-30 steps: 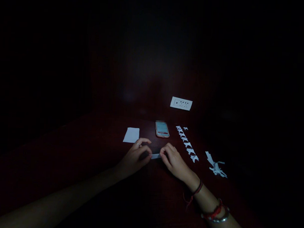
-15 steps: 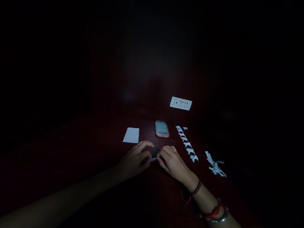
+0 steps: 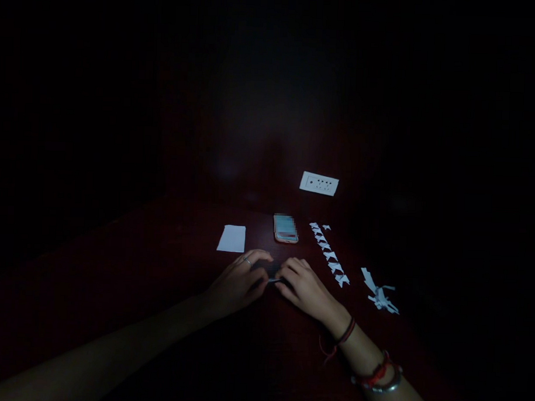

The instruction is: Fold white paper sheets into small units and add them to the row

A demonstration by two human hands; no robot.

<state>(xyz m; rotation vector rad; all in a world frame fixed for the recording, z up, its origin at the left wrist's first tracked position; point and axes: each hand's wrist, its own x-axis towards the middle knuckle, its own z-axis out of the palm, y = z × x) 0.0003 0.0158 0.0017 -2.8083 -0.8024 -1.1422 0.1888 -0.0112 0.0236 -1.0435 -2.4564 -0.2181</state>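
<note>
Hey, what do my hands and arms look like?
Both are bare; no sleeves show. Your left hand wears a silvery ring. Your right forearm wears a thin, dark reddish cord with a loose end, then a red band and a silvery bangle.

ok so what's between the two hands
In the head view, a thin pale strip spans the gap between the left hand and the right hand.

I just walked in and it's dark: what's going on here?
A person's left hand and right hand hold a small pale strip between them, mostly hidden. Beyond lie a white sheet and a phone; to the right, a row of white pieces and a pile of loose strips.
</note>
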